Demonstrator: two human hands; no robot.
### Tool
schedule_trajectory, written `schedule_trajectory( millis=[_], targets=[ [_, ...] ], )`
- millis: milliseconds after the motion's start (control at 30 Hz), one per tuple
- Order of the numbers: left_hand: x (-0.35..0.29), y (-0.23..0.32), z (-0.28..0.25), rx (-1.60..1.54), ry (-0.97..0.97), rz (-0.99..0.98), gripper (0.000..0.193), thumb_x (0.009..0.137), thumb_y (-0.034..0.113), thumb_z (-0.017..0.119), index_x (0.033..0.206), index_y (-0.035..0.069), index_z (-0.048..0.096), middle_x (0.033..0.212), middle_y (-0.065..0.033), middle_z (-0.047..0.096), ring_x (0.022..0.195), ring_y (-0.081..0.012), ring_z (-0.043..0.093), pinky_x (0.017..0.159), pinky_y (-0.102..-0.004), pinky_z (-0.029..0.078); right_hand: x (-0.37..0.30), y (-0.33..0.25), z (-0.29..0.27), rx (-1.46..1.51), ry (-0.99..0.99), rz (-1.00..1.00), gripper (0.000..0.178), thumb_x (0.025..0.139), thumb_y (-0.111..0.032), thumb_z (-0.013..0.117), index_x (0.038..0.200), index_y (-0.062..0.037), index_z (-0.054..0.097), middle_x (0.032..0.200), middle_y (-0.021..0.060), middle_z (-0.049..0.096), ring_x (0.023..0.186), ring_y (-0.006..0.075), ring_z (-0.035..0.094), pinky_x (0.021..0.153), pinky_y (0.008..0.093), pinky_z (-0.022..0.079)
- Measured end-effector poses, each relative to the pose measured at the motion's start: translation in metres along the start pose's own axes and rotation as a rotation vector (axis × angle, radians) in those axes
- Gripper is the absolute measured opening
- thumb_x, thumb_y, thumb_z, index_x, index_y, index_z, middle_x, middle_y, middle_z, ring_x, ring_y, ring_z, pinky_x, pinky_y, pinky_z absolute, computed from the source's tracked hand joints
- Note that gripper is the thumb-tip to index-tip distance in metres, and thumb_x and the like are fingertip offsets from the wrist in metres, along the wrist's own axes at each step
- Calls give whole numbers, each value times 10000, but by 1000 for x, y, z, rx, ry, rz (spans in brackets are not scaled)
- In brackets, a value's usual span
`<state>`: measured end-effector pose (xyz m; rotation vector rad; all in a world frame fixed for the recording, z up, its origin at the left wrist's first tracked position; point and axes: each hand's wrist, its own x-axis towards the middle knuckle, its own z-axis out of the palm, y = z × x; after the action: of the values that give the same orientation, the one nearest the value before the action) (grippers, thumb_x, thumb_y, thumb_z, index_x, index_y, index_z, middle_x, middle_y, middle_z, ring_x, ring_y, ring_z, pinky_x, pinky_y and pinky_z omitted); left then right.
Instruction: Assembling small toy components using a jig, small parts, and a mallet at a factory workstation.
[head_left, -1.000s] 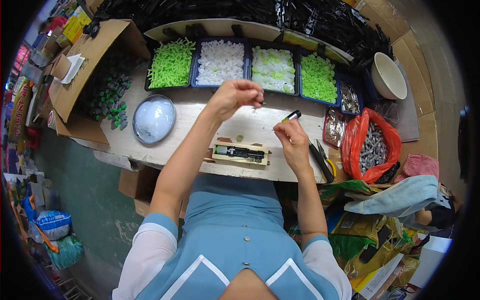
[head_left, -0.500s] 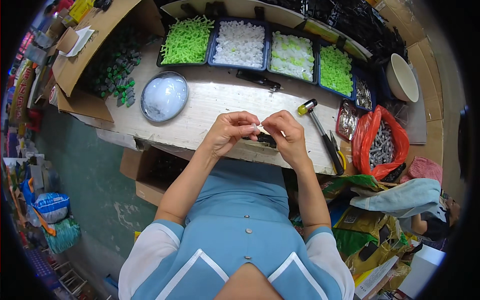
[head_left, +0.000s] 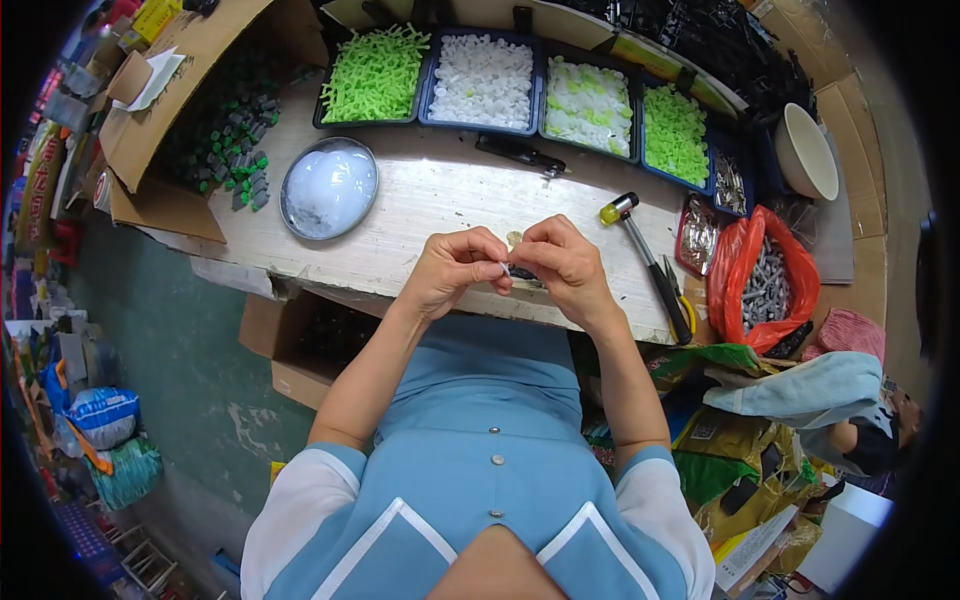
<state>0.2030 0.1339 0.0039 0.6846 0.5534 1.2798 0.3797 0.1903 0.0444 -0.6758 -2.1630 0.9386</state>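
Observation:
Above the front edge of the worktable, my two hands meet fingertip to fingertip. My left hand pinches a small white plastic piece, mostly covered by the fingers. The fingers of my right hand are pressed together at the same piece; whether they hold a separate part cannot be made out. Just beyond and below the hands, a dark object and a small yellowish knob show on the table, partly hidden.
Trays of green pieces, white pieces and mixed pieces line the back. A round dish of white grease-like stuff stands left. Rightward lie a mallet, yellow-handled pliers and a red bag of grey parts.
My hands have drawn closer together, the right one shifting a little left and up. The white piece is more covered now, and the yellowish knob has come into sight behind the fingers.

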Motion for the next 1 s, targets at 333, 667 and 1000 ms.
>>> schedule_trajectory(
  millis=[333, 667, 1000],
  targets=[
    [-1, 4, 2, 308, 13, 133, 100, 803, -52, 584, 890, -36, 632, 917, -87, 576, 802, -183, 630, 745, -285, 553, -4, 0, 7, -125, 95, -101, 204, 707, 44, 646, 899, -28, 642, 811, 77, 616, 716, 212, 566, 611, 291, 462],
    [2, 0, 8, 799, 74, 359, 130, 761, -71, 607, 870, -6, 640, 922, -73, 597, 774, -153, 595, 687, -253, 498, -18, 4, 15, -231, 172, -41, 115, 709, -47, 666, 812, -63, 619, 783, 45, 601, 734, 206, 555, 637, 305, 387],
    [1, -11, -11, 1424, 47, 319, 314, 620, 124, 719, 925, 95, 652, 1017, -19, 563, 1029, -208, 444, 854, -359, 300, -28, 20, 21, -457, -6, -5, 93, 702, -100, 672, 788, -110, 638, 728, -5, 527, 741, 171, 484, 684, 325, 305]
  ],
)
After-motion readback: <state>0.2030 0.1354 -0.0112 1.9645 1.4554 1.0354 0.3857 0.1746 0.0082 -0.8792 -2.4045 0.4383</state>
